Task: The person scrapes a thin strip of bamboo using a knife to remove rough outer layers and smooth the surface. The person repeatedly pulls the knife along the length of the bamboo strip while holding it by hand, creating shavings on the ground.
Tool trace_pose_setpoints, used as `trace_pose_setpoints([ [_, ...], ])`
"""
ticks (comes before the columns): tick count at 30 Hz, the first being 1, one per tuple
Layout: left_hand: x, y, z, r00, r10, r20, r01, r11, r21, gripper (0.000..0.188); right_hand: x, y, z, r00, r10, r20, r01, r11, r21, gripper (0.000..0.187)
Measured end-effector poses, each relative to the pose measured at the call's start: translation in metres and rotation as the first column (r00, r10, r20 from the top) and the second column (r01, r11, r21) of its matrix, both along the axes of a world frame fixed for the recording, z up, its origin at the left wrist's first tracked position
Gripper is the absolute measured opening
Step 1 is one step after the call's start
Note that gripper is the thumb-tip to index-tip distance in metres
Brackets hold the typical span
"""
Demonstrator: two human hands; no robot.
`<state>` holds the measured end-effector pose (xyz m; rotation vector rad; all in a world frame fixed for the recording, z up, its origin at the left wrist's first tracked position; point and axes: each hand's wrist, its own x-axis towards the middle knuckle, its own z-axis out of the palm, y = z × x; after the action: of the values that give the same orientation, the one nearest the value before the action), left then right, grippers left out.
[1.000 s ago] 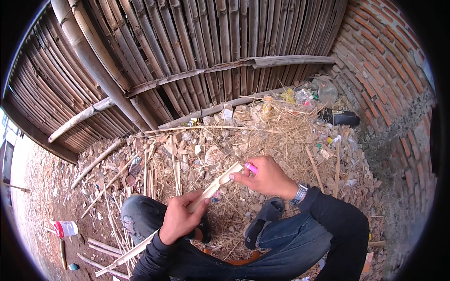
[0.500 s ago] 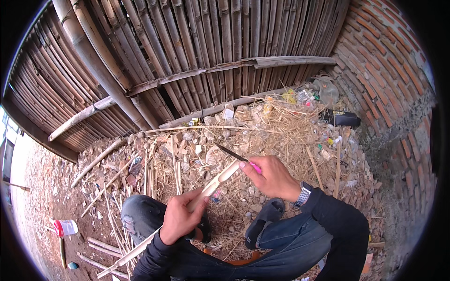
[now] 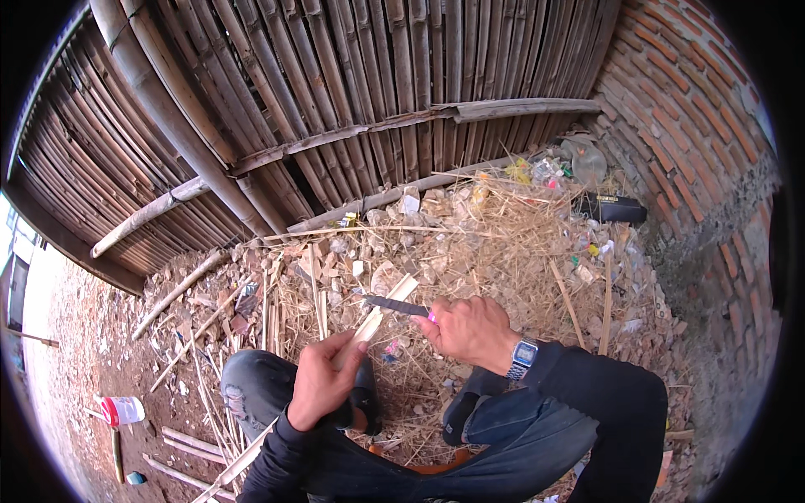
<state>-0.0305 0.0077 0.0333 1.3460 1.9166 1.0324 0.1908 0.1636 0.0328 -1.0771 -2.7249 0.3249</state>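
Above the knees, over the littered ground: a pale bamboo strip [image 3: 381,314] is held slanting, its upper end raised toward the fence.
Left hand: the left hand [image 3: 323,381] is closed around the lower part of the bamboo strip, thumb laid along it.
Right hand: the right hand [image 3: 470,331] is closed around the pink handle of a knife [image 3: 394,305]; a wristwatch [image 3: 524,354] with a square face is worn on that wrist.
Knife: the dark blade is pointed to the left and is laid across the strip near its upper end, touching it.
Strip, lower end: a long pale length is seen to run down past the left forearm toward the lower edge of the ground; whether it is the same piece cannot be told.
Ground: bare earth [image 3: 92,335] at the left is covered toward the middle with dry straw, shavings and cut bamboo slats [image 3: 314,289].
Far edge of the ground: a bamboo fence [image 3: 352,92] is stood along it; a brick wall [image 3: 696,109] adjoins at the right.
Far right corner: plastic litter and a dark oblong box [image 3: 610,208] are lying against the wall.
Near left corner: a white cup with a red band [image 3: 122,410] is lying on the earth, well apart from both hands.
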Motion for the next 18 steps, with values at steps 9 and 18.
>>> trace_pose_setpoints([
  [9, -0.014, -0.008, 0.017, 0.974, -0.003, 0.228, 0.017, 0.998, -0.06, 0.024, 0.058, 0.064, 0.027, 0.945, -0.281, -0.168, 0.292, 0.955, 0.048, 0.056],
  [18, 0.014, -0.007, 0.032, 0.977, -0.14, 0.162, 0.149, 0.987, -0.05, 0.027, 0.024, 0.032, 0.04, 0.863, -0.189, -0.468, -0.01, 0.921, -0.39, 0.043],
])
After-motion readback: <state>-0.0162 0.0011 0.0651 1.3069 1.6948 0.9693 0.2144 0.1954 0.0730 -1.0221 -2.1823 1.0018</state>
